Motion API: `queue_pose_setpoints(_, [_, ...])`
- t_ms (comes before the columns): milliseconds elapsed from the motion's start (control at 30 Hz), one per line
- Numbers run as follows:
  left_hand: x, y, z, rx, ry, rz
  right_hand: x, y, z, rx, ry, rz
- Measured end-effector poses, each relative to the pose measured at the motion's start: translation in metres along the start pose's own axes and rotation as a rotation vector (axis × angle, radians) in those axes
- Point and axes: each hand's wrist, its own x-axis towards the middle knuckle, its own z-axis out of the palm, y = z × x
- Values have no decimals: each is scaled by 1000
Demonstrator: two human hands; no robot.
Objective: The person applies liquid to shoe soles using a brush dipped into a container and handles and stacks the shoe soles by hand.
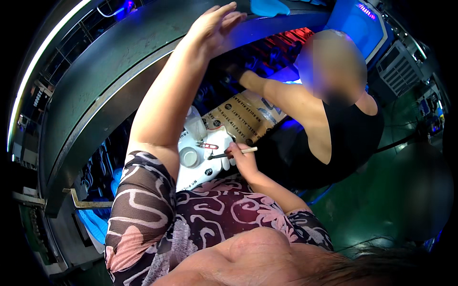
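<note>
My left arm stretches up over the conveyor belt, and my left hand [217,27] hangs open above its edge with nothing visible in it. Just beyond the fingertips lies a smooth blue piece [269,7], cut off by the frame's top. Near my lap, my right hand [242,158] is closed on a thin brush [249,150] with a pale handle; its dark tip points left. Under that tip spreads a white printed sheet [198,177]. On the sheet are a small clear cup [190,157] holding something whitish, red-handled snips [208,146] and a clear plastic container [193,123].
A dark green conveyor belt [95,81] with a metal edge curves along the left and top. A brown printed carton [243,117] stands beyond the sheet. To my right a co-worker in a black top [353,133] reaches toward the belt. Blue pieces [93,224] lie below the belt at left.
</note>
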Motion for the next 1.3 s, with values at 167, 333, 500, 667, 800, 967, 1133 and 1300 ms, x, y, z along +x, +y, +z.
queue_pose_setpoints(167, [-38, -52, 50, 799, 17, 411, 9, 11, 4, 68, 17, 1])
queue_pose_setpoints(333, [-172, -49, -25, 1120, 215, 245, 5, 14, 6, 152, -51, -27])
queue_pose_setpoints(500, [-365, -14, -119, 1450, 863, 267, 2, 24, 23, 233, -69, 26])
queue_pose_setpoints(667, [-540, -38, -140, 2414, 1443, 162, 7, 21, 31, 224, -199, 62])
queue_pose_setpoints(800, [-577, -81, -152, 2169, 1556, -313, 9, 10, 27, 153, -210, 103])
queue_pose_setpoints(967, [-544, -64, -153, 2226, 1605, -449, 12, 4, 27, 142, -176, 77])
queue_pose_setpoints(1133, [-538, -62, -142, 2119, 1738, -536, 13, 2, 28, 98, -148, 150])
queue_pose_setpoints(1300, [-556, -63, -135, 865, 1501, 174, 14, 0, 34, 85, -172, 171])
